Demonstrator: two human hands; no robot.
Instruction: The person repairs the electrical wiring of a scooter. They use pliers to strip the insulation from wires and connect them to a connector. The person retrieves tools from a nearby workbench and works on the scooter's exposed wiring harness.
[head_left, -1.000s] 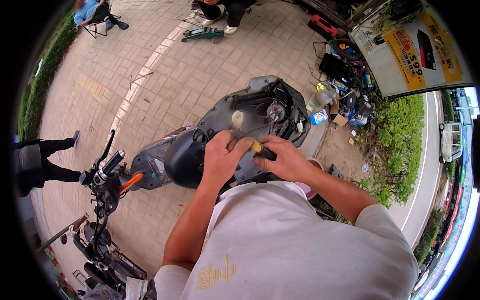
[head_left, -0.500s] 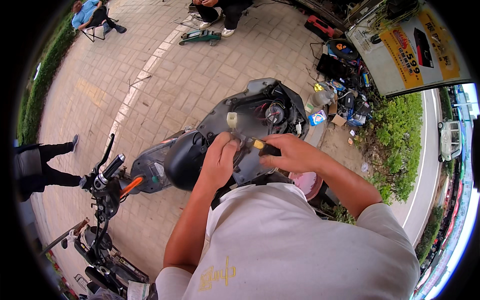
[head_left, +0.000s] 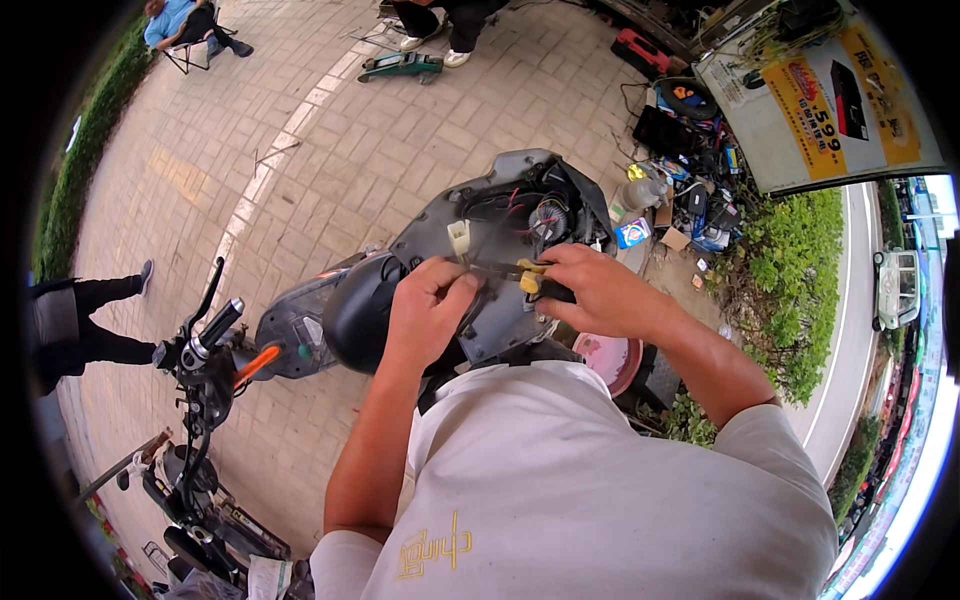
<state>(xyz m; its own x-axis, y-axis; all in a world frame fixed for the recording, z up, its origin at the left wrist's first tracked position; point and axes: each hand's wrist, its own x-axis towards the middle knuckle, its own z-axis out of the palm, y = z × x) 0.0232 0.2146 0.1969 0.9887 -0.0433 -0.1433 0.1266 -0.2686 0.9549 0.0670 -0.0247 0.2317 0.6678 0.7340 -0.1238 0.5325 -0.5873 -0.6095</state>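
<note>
My right hand [head_left: 600, 290] is wrapped round pliers with yellow and black handles [head_left: 530, 283], whose jaws point left toward my other hand. Thumb and fingers of my left hand [head_left: 432, 308] are pinched together just beside the jaws; what they grip is too small and covered to make out. Both hands are over the grey body panel [head_left: 510, 325] of a scooter. Right behind my left fingers, a white plastic connector [head_left: 459, 236] shows on the panel. Farther back, the scooter's open compartment holds loose wires and a round finned metal part [head_left: 548, 222].
The scooter's black seat [head_left: 358, 318] and handlebar [head_left: 218, 330] lie to the left. A pink basin [head_left: 612, 362] stands near my right forearm. Boxes and parts [head_left: 695, 205] are piled at the right, and a green floor jack [head_left: 400, 66] stands far back. Several people are around.
The pliers' handles look more spread than before, and two yellow parts now show. My left hand has shifted slightly, its fingers still pinched. The view has tilted a little.
</note>
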